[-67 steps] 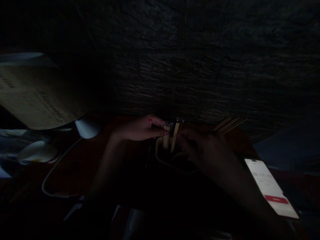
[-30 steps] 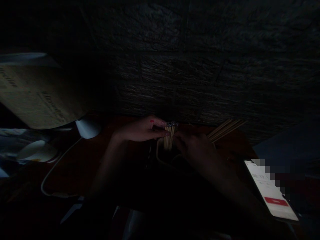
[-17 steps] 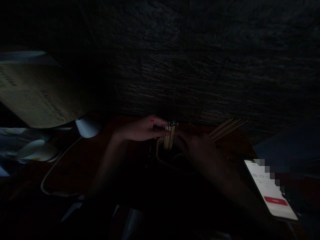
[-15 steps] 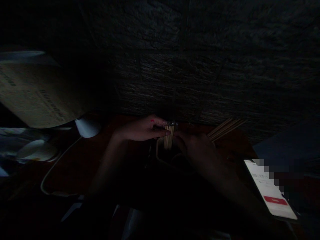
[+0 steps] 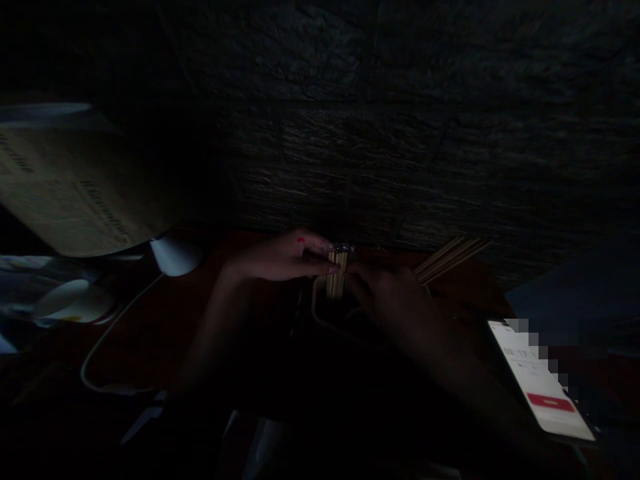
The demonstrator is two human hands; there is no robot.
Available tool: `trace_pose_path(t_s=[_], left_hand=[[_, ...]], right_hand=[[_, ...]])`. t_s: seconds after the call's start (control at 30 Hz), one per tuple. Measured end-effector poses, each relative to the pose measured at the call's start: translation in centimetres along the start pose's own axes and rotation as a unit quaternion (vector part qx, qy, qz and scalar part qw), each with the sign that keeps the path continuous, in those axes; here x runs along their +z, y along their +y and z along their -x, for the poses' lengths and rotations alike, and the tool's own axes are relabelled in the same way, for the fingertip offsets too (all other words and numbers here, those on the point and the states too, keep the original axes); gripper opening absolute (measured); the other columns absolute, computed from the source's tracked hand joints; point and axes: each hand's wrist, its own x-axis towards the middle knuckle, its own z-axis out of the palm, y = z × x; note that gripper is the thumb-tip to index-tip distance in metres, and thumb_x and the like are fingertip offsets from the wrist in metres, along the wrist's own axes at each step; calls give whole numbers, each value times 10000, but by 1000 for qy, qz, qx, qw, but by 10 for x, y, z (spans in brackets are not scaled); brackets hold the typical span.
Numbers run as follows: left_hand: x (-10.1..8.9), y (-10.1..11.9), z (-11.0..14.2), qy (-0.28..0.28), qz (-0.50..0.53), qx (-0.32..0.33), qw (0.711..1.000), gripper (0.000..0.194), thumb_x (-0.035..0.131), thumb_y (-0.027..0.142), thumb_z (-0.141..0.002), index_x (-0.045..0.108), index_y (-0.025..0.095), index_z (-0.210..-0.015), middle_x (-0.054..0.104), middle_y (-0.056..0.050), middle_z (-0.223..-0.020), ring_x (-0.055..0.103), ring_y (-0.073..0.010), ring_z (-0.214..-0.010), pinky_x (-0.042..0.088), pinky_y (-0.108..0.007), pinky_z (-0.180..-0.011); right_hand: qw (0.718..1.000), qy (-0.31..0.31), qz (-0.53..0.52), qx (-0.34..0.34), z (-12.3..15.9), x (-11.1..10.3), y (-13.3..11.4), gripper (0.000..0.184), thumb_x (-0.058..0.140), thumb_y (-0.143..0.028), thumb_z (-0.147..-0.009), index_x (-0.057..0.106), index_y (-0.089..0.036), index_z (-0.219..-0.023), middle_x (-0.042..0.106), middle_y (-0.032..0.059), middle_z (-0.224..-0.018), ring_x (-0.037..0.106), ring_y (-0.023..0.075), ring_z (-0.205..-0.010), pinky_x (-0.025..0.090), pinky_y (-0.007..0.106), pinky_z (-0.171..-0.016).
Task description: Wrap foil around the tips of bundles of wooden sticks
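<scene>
In the dim light my left hand (image 5: 290,257) is closed around a small upright bundle of thin wooden sticks (image 5: 336,283), its thumb lying across them. Dark shiny wrapping (image 5: 343,249) shows at the bundle's top. My right hand (image 5: 395,287) is curled closed, its fingertips at the bundle's right edge; what they pinch is hidden. More wooden sticks (image 5: 453,259) slant out from behind the right hand; I cannot tell whether it holds them. Below the hands, a container with a pale rim (image 5: 316,310) is mostly lost in shadow.
A lit phone (image 5: 537,380) lies at the right on the reddish-brown table (image 5: 230,243). To the left are a printed paper bag (image 5: 75,187), a white cone-shaped object (image 5: 174,257), a white cup (image 5: 65,300) and a pale cable (image 5: 97,347). A rough stone-like wall (image 5: 325,133) rises behind.
Both hands stay nearly in place at the bundle. The slanting sticks' far ends have shifted very slightly left.
</scene>
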Motion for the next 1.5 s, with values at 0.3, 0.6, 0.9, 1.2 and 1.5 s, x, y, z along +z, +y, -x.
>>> trace_pose_path(t_s=[0.3,0.6,0.9,1.2,1.5], left_hand=[[4,-2,-8,33,-9,23,999,250,628,368,-875,722,138,-890,686,-18,-768,597,-130,-686,449,-221,-608],[4,-10,-9,18,-2,17,1000,254,609,360,-900,733,141,-933,697,-20,-837,591,-127,-740,446,-226,-666],[4,-3,-8,22,-25,20,999,309,597,397,-900,685,120,-796,582,19,-671,503,-103,-631,379,-203,-578],[4,-5,-7,20,-22,5,1000,310,589,403,-903,698,122,-830,573,12,-694,485,-100,-630,365,-206,-569],[3,-6,-7,19,-23,20,999,302,597,404,-901,708,123,-883,596,10,-708,499,-102,-644,379,-204,-581]], right_hand=[[1000,-14,6,20,-1,-1,-2,261,508,-227,-971,733,-168,-1089,765,115,-972,720,249,-797,482,348,-672],[1000,-7,6,19,-1,-1,-1,237,539,-219,-958,753,-184,-1055,776,100,-924,725,258,-758,481,355,-647],[988,125,-82,37,17,-46,16,99,671,-193,-857,714,-202,-946,784,50,-954,734,216,-811,529,316,-719],[996,17,-84,35,2,-29,15,236,611,-134,-878,741,-207,-1060,765,81,-1079,717,241,-943,520,333,-775],[976,26,-216,2,12,-41,24,167,570,-225,-910,723,-210,-973,776,26,-864,702,158,-701,504,248,-620]])
